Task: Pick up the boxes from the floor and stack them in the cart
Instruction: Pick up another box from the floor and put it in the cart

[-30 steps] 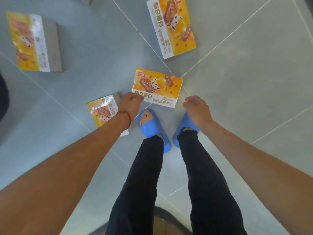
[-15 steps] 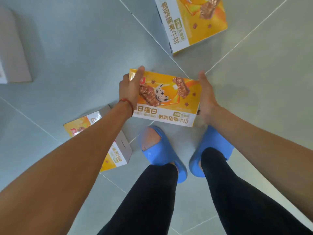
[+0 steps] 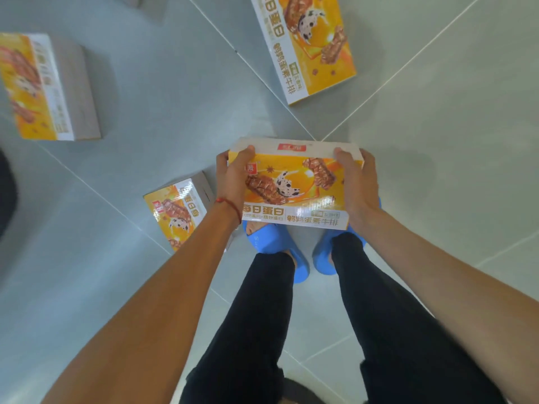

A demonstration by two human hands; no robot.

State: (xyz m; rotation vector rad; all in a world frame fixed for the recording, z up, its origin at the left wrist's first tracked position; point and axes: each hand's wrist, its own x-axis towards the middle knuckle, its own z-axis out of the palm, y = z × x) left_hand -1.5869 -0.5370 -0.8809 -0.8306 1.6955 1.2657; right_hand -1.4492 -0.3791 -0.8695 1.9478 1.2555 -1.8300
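I hold an orange and white printed box (image 3: 294,188) in front of me, lifted off the floor above my blue slippers. My left hand (image 3: 233,179) grips its left end, thumb over the top face. My right hand (image 3: 357,182) grips its right end the same way. Three more boxes of the same print lie on the grey tiled floor: one (image 3: 175,212) just left of my left forearm, one (image 3: 306,45) at the top centre, one (image 3: 43,86) at the far left. No cart is in view.
My legs in black trousers and blue slippers (image 3: 274,249) stand below the held box. A dark shape (image 3: 7,193) shows at the left edge. A small grey corner of something (image 3: 129,0) sits at the top.
Both hands closed on the ends of the box in front of my feet and raised it off the floor toward me. The view shifted as I moved.
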